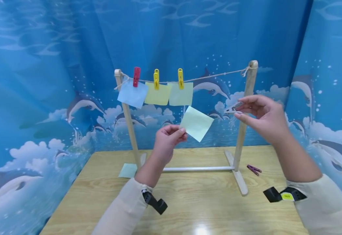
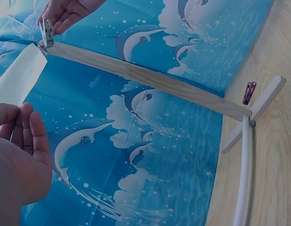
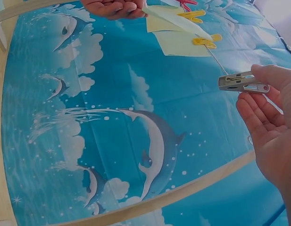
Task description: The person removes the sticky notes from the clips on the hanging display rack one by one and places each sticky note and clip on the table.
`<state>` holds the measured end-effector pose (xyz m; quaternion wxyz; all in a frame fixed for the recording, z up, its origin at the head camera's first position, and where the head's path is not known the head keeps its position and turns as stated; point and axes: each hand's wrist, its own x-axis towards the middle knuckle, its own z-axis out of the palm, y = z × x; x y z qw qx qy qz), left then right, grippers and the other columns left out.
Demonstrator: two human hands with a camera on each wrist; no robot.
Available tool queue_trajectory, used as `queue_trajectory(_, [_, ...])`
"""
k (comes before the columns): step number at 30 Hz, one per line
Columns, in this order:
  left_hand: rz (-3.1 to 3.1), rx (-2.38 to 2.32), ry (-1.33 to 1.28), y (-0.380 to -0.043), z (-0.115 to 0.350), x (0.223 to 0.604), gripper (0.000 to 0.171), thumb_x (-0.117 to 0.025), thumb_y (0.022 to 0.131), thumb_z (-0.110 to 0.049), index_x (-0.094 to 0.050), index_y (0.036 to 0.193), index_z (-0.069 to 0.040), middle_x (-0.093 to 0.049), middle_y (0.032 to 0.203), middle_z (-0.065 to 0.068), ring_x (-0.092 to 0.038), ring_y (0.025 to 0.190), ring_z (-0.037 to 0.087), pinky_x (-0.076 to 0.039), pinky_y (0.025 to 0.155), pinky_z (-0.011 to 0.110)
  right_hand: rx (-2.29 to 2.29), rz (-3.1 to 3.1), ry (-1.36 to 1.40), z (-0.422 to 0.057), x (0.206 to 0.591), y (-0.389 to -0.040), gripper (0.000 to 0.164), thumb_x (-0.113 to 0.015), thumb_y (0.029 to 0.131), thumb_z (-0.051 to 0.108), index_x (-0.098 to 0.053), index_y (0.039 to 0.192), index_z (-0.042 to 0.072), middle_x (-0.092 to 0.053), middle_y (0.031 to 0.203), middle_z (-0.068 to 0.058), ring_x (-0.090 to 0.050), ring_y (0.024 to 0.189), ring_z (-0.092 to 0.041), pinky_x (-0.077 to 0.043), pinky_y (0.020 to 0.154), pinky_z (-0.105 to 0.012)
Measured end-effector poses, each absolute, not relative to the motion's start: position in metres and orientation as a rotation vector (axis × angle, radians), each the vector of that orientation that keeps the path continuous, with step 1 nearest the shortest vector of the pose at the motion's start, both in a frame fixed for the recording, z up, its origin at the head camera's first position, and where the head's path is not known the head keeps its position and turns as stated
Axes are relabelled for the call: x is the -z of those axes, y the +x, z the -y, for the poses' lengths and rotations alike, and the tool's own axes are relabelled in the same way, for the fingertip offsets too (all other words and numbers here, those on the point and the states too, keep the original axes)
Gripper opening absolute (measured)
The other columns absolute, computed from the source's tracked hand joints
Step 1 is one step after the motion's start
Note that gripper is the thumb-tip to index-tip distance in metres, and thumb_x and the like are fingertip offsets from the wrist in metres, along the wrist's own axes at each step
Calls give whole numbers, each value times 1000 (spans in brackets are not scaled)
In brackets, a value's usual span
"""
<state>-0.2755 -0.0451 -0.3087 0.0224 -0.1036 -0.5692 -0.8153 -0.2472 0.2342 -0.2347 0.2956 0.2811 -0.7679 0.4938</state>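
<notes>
My left hand [image 1: 171,142] pinches a pale green sticky note [image 1: 197,124] by its left corner, below the string in the head view. My right hand [image 1: 266,117] grips a grey clothespin [image 1: 233,108] between thumb and fingers, in front of the right post; the right wrist view shows this clothespin [image 3: 243,82] side on. From the string [image 1: 212,75] hang a blue note [image 1: 132,93] under a red clothespin [image 1: 136,77], a yellow note [image 1: 157,94] under a yellow clothespin [image 1: 156,79] and a light green note [image 1: 181,95] under another yellow clothespin [image 1: 181,78].
The string runs between two wooden posts, left [image 1: 131,130] and right [image 1: 241,137], joined low down by a white bar [image 1: 197,169]. A purple clothespin [image 1: 254,169] lies right of the stand on the wooden table [image 1: 194,202]. Another green note [image 1: 128,170] lies by the left post.
</notes>
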Motion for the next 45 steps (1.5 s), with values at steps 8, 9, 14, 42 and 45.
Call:
queue_trajectory(8, [1748, 2531, -332, -273, 55, 313, 10, -72, 89, -8, -67, 94, -2, -67, 87, 12, -68, 75, 19, -58, 82, 35, -1320, 2090, 710, -238, 248, -243, 33, -70, 87, -5, -61, 118, -5, -66, 107, 1, -66, 95, -8, -52, 83, -13])
queue_trajectory(9, [1746, 2532, -328, -272, 57, 314, 10, -72, 89, -8, -67, 94, -1, -67, 87, 12, -68, 75, 19, -58, 82, 35, -1323, 2088, 712, -238, 250, -242, 32, -69, 87, -5, -61, 118, -5, -66, 107, 1, -66, 95, -8, -52, 83, -14])
queue_trajectory(14, [1731, 2527, -302, -272, 65, 317, 14, -74, 88, -9, -67, 95, 0, -68, 87, 12, -68, 75, 19, -58, 83, 37, -1325, 2065, 717, -240, 259, -238, 32, -68, 86, -9, -60, 117, -8, -65, 105, -1, -65, 94, -9, -52, 85, -15])
queue_trajectory(42, [1642, 2554, -158, -264, 124, 341, 6, -70, 89, -3, -65, 86, -2, -68, 77, 10, -66, 68, 17, -59, 70, 29, -1467, 1979, 664, -262, 302, -226, 31, -66, 81, -20, -60, 110, -13, -65, 98, -5, -63, 89, -11, -52, 82, -14])
queue_trajectory(45, [1684, 2531, -111, -261, 132, 348, 6, -68, 91, -3, -65, 86, -2, -68, 78, 9, -67, 69, 17, -59, 70, 29, -1534, 1976, 616, -267, 313, -222, 29, -66, 82, -17, -60, 110, -12, -64, 98, -5, -62, 88, -11, -53, 78, -13])
